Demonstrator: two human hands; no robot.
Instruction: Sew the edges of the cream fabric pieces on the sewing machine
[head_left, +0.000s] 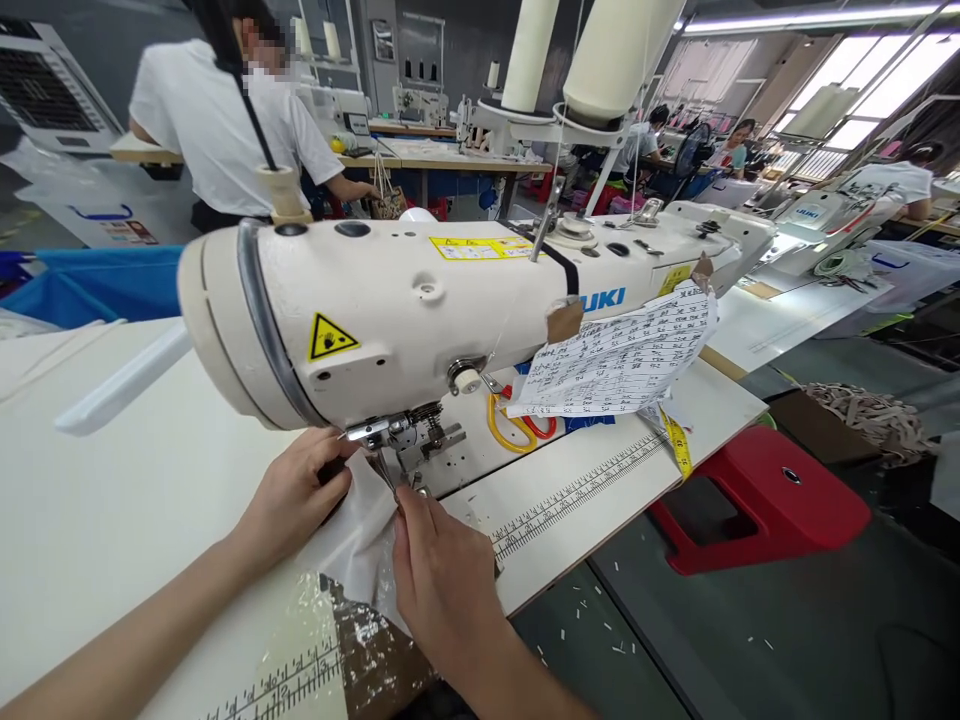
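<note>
A white sewing machine (390,290) stands in front of me, its needle and presser foot area (420,440) low at the middle. Under its head, a piece of thin white fabric (352,540) hangs in folds over the table edge. My left hand (300,490) is curled closed at the fabric's left side, its fingertips partly hidden beside the metal parts. Closed in a pinch, my right hand (446,565) holds slim metal tweezers (384,474), which point up and left toward the needle area. Their tips are hard to make out.
Yellow- and red-handled scissors (511,425) lie behind the needle area. A handwritten sheet (622,355) is fixed to the machine, near a tape measure (677,445). Ruler markings (577,490) run along the table. A red stool (780,500) stands right; a person in white (225,130) sits ahead.
</note>
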